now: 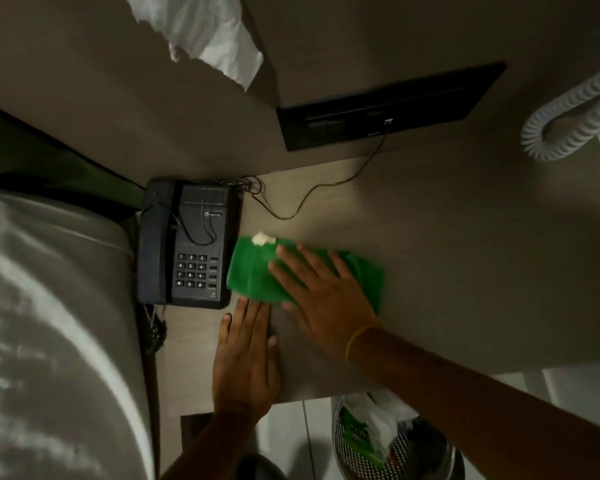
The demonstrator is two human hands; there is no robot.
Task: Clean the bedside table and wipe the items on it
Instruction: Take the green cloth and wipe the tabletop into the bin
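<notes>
A folded green cloth [253, 275] lies on the light wooden bedside table [447, 254], just right of a black push-button telephone [187, 244]. A small white scrap [263, 239] sits at the cloth's far edge. My right hand [323, 299] presses flat on the cloth with fingers spread; a yellow band circles its wrist. My left hand [246, 362] rests flat on the table near the front edge, fingers together, holding nothing. Its fingertips nearly touch the cloth's near edge.
A thin black cable [326, 188] runs from the phone to a dark wall socket panel [388, 109]. A white coiled cord [575, 123] hangs at right. A bed with white linen [49, 323] lies left. A mesh wastebin [395, 441] with rubbish stands below the table's front edge.
</notes>
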